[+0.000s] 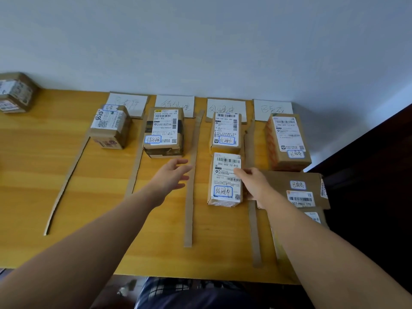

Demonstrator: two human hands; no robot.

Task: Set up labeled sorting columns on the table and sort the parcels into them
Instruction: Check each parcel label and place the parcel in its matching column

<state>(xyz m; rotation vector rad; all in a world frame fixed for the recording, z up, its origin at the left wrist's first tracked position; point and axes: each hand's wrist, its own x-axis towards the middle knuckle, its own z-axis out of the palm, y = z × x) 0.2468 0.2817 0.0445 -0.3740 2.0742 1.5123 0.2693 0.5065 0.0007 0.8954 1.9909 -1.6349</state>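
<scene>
Risk gathers around your right hand in the head view. Its forefinger lies on top of the white-labelled parcel and the rest is tucked against the parcel's right side, so I cannot tell whether you grip it or only press it. That parcel lies on the table just left of this hand, in the third column, with another parcel beyond it. A cardboard divider strip passes beneath this hand. It looks loose, and a sideways drag of your wrist would likely skew it and blur the line with the fourth column. Just right of the hand, a flat parcel seems to overhang the table's edge, and a bump from your forearm could tip it off.

Your left hand hovers open, fingers spread, holding nothing. Just right of its fingertips lies another strip, bowed along its length, which a careless sweep could knock askew. Far beyond and left of this hand, a stack of parcels waits unsorted. The writing on the label cards is faint, so a misread would put a parcel in the wrong column.
</scene>
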